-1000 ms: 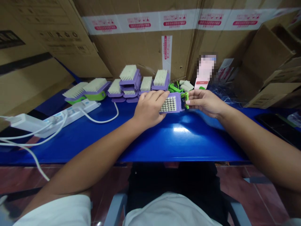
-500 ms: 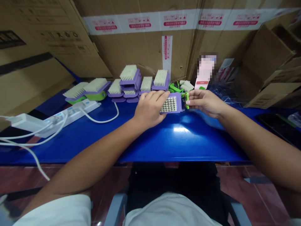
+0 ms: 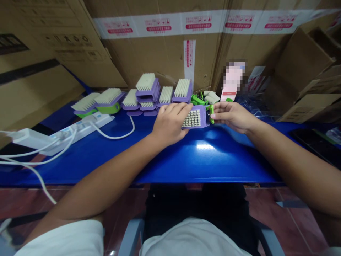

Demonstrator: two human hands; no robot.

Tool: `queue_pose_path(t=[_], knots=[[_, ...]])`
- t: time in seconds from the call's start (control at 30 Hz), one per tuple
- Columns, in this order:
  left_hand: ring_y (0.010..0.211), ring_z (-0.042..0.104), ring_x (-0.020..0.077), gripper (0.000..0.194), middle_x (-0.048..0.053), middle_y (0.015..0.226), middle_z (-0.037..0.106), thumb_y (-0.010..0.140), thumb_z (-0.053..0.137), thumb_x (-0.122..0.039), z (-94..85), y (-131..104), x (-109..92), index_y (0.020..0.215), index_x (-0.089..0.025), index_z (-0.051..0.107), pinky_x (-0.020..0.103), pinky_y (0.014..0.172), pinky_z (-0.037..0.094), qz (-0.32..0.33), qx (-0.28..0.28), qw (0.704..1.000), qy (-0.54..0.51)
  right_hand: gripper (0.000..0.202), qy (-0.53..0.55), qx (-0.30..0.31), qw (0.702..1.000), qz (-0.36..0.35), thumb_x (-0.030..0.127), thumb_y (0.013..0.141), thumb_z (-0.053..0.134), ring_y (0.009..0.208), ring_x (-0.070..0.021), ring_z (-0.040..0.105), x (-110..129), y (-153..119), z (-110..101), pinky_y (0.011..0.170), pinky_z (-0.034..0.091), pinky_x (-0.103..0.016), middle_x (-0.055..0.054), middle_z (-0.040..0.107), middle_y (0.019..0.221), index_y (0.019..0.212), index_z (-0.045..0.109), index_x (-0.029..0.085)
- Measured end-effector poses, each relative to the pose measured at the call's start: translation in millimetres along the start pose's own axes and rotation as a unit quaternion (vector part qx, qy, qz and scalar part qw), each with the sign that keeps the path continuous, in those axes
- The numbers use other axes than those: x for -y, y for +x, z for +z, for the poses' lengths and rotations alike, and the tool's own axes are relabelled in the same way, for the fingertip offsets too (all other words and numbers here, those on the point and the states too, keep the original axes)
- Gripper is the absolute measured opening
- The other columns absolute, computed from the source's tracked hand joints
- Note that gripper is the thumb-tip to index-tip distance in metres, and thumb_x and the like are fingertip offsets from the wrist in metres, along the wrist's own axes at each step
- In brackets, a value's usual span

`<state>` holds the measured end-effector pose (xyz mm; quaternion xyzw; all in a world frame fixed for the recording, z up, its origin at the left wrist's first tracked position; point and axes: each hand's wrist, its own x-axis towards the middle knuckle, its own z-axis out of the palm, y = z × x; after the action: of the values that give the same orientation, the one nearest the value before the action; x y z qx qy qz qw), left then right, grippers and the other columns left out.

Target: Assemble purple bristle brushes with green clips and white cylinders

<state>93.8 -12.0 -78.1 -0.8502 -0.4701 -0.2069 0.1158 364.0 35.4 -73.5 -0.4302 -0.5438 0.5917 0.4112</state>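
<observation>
My left hand (image 3: 172, 122) is closed around a purple brush head (image 3: 203, 116), its pale bristles facing me and its left end covered by my fingers. A small green plastic piece (image 3: 212, 113) is pinched between the thumb and fingers of my right hand (image 3: 230, 115), right at the brush's right end; whether the two parts touch I cannot tell. Behind my hands stand several purple brushes (image 3: 166, 95) with cream bristles, some of them stacked. Loose green parts (image 3: 198, 99) and white cylinders (image 3: 212, 96) lie just beyond the held brush.
Two green-and-purple brushes (image 3: 108, 97) sit at the left behind a white power strip (image 3: 80, 131) with cables. Cardboard boxes (image 3: 160, 49) wall off the back of the blue table (image 3: 207, 167). A phone with a pink screen (image 3: 230, 85) leans upright; a dark object (image 3: 315, 142) lies far right.
Almost nothing differs. The brush head and my left hand have shifted very slightly to the right; my right hand keeps its place on the green piece.
</observation>
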Motion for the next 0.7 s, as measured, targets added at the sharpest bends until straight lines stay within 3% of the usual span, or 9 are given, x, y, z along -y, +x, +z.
queue_pose_path(t=[0.7], knots=[[0.14, 0.064, 0.0418, 0.07, 0.019, 0.156, 0.069, 0.094, 0.072, -0.027, 1.4, -0.3, 0.0, 0.161, -0.015, 0.058, 0.055, 0.116, 0.048, 0.005, -0.002, 1.0, 0.0, 0.046, 0.004, -0.002, 1.0, 0.002, 0.014, 0.057, 0.107, 0.075, -0.0159, 0.073, -0.1, -0.9, 1.6, 0.073, 0.062, -0.031, -0.001, 0.078, 0.083, 0.092, 0.077, 0.019]])
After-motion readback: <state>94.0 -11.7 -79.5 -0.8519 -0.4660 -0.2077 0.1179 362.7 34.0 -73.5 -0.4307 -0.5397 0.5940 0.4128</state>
